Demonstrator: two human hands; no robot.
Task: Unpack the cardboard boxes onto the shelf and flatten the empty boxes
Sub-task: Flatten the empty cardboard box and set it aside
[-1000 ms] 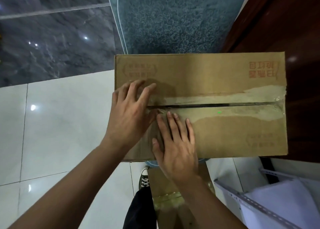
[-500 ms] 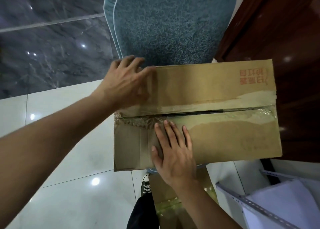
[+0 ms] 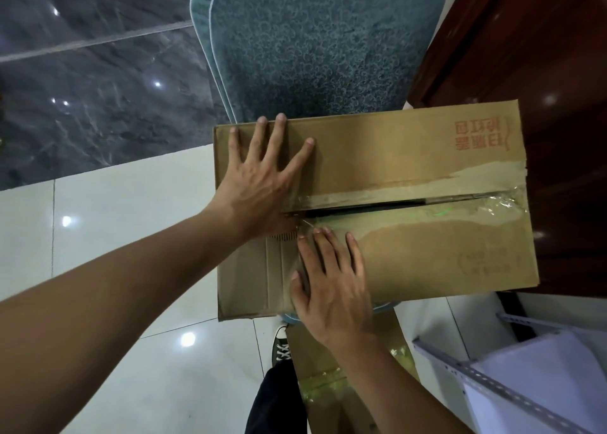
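A brown cardboard box (image 3: 410,157) with red printed characters lies in front of me, its two top flaps meeting at a taped seam that gapes open along the middle. My left hand (image 3: 262,177) lies flat with fingers spread on the far flap at the box's left end. On the near flap, my right hand (image 3: 331,282) presses flat, fingertips close to the seam. Torn clear tape (image 3: 502,200) clings to the right end of the seam. What is inside the box is hidden.
A teal mat (image 3: 322,39) lies beyond the box on the tiled floor. Dark wooden furniture (image 3: 542,56) stands at the right. Another cardboard piece (image 3: 331,368) lies below near my shoe (image 3: 281,345). A white metal shelf frame (image 3: 486,381) is at the lower right.
My left hand went from the seam to the far left corner, then settled flat and spread on the far flap. The seam gap has widened. My right hand stayed on the near flap.
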